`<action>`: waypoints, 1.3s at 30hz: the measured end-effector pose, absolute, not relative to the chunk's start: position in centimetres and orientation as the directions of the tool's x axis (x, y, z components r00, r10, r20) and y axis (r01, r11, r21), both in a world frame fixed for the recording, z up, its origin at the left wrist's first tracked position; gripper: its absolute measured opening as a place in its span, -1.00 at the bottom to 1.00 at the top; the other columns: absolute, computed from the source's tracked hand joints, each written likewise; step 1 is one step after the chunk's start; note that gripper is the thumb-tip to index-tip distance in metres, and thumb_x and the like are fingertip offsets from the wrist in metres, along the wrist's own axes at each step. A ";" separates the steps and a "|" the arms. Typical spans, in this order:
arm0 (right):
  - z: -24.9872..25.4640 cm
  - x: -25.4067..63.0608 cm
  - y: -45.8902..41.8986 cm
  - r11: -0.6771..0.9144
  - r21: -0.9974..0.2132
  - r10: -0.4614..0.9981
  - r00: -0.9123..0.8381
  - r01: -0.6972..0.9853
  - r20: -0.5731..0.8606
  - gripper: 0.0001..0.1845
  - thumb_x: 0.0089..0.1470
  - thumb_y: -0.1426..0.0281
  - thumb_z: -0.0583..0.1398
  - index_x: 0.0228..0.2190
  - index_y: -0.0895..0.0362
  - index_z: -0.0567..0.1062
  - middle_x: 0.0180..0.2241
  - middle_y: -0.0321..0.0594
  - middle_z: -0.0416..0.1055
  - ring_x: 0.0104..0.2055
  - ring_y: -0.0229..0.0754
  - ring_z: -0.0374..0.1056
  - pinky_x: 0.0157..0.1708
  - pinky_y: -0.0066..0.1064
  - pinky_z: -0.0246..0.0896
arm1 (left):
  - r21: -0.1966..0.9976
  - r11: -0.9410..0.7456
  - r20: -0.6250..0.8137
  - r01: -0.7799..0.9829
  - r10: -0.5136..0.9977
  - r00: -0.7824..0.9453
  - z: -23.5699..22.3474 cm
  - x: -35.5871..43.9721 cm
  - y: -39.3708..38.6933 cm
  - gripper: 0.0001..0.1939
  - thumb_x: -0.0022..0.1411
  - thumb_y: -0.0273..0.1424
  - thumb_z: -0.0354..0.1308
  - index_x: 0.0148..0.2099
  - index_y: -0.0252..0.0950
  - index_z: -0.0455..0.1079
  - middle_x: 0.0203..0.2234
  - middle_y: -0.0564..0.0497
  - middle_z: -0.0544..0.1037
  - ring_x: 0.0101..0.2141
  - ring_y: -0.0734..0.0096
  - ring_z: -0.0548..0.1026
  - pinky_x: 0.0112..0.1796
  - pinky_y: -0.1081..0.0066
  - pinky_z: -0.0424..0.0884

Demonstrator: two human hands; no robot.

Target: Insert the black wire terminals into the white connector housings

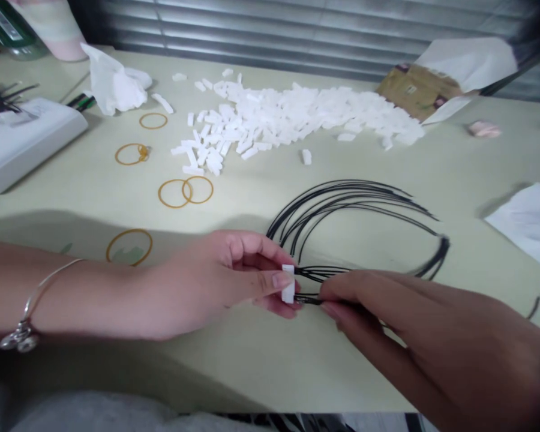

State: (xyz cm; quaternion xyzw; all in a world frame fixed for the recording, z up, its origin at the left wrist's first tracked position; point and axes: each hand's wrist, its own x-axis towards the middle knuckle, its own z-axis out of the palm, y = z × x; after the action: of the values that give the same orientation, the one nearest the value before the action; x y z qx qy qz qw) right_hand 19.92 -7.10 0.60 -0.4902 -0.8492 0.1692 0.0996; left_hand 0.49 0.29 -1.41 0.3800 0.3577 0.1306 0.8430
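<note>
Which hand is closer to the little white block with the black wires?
Left. The left hand pinches the block in its fingers; the right hand is just to the block's right, holding black wires.

We list: wires (441,249), black; connector housings (297,111), white; rubber bands (191,191), amber; tabletop (252,372), pale green; far-left container (56,27), pink-and-white banded.

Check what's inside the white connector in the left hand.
Black wires meet the right side of the white connector, the lower ones pinched by the right hand. Its walls and the left hand hide what is inside.
</note>
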 end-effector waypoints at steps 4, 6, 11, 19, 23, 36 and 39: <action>0.6 19.9 -6.0 0.333 -0.467 0.927 -0.375 0.819 0.003 -0.76 0.13 0.26 -0.02 -0.50 -0.03 0.35 -0.73 -0.39 0.26 -0.77 -0.31 0.11 -0.86 -0.45 -0.05 | 0.736 0.675 -0.499 0.060 0.479 0.723 -1.4 0.5 0.4 -0.94 0.15 -0.48 0.13 -0.28 -0.34 0.36 -0.47 0.12 0.51 -0.40 0.55 0.53 -0.24 0.47 0.41; 0.6 20.1 -5.7 0.300 -0.508 0.933 -0.360 0.807 -0.021 -0.75 0.11 0.26 0.00 -0.54 -0.02 0.35 -0.76 -0.42 0.22 -0.79 -0.35 0.09 -0.87 -0.49 -0.05 | 0.734 0.677 -0.497 0.056 0.479 0.723 -1.4 0.6 0.5 -0.95 0.15 -0.49 0.12 -0.28 -0.34 0.36 -0.47 0.11 0.51 -0.41 0.55 0.53 -0.24 0.46 0.42; 0.4 20.0 -5.2 0.211 -0.652 0.933 -0.349 0.728 -0.088 -0.79 0.02 0.33 0.07 -0.60 0.00 0.37 -0.80 -0.43 0.16 -0.82 -0.37 0.04 -0.93 -0.55 -0.12 | 0.726 0.686 -0.489 0.042 0.473 0.733 -1.4 0.7 0.6 -0.97 0.15 -0.51 0.12 -0.31 -0.33 0.37 -0.50 0.13 0.51 -0.42 0.55 0.53 -0.25 0.46 0.43; 0.3 19.9 -5.3 0.154 -0.682 0.947 -0.303 0.715 -0.104 -0.68 0.06 0.20 -0.01 -0.62 0.01 0.35 -0.77 -0.39 0.14 -0.78 -0.34 0.06 -0.94 -0.56 -0.06 | 0.709 0.704 -0.499 0.036 0.465 0.731 -1.3 0.8 0.6 -0.96 0.13 -0.53 0.12 -0.32 -0.33 0.37 -0.52 0.14 0.52 -0.43 0.57 0.53 -0.26 0.48 0.45; 0.3 19.9 -5.2 0.181 -0.651 0.937 -0.330 0.737 -0.112 -0.65 0.10 0.19 -0.02 -0.62 0.03 0.31 -0.77 -0.39 0.15 -0.77 -0.35 0.07 -0.91 -0.56 -0.05 | 0.713 0.700 -0.495 0.034 0.469 0.731 -1.3 0.7 0.7 -0.95 0.13 -0.53 0.11 -0.31 -0.33 0.37 -0.51 0.12 0.52 -0.42 0.53 0.54 -0.25 0.42 0.47; 1.2 19.2 -5.6 0.096 -0.577 0.937 -0.270 0.811 -0.224 -0.73 0.07 0.33 -0.01 -0.60 0.06 0.31 -0.71 -0.40 0.19 -0.68 -0.36 0.06 -0.76 -0.56 -0.04 | 0.702 0.712 -0.480 0.006 0.467 0.742 -1.4 0.8 0.8 -0.95 0.15 -0.58 0.09 -0.30 -0.39 0.35 -0.50 0.06 0.52 -0.43 0.51 0.54 -0.30 0.46 0.48; 1.2 19.1 -5.6 0.061 -0.595 0.942 -0.243 0.801 -0.231 -0.75 0.04 0.36 -0.02 -0.61 0.06 0.31 -0.73 -0.41 0.14 -0.69 -0.37 0.02 -0.77 -0.57 -0.07 | 0.696 0.718 -0.483 0.001 0.467 0.741 -1.4 0.8 0.8 -0.95 0.15 -0.59 0.09 -0.30 -0.40 0.35 -0.51 0.05 0.52 -0.42 0.49 0.55 -0.32 0.48 0.49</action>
State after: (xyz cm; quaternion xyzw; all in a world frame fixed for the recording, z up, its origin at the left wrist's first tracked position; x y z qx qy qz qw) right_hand 19.11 -5.64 1.17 -0.6052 -0.7201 0.3211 0.1096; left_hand 0.79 0.75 -1.44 0.3503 0.3339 0.1349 0.8647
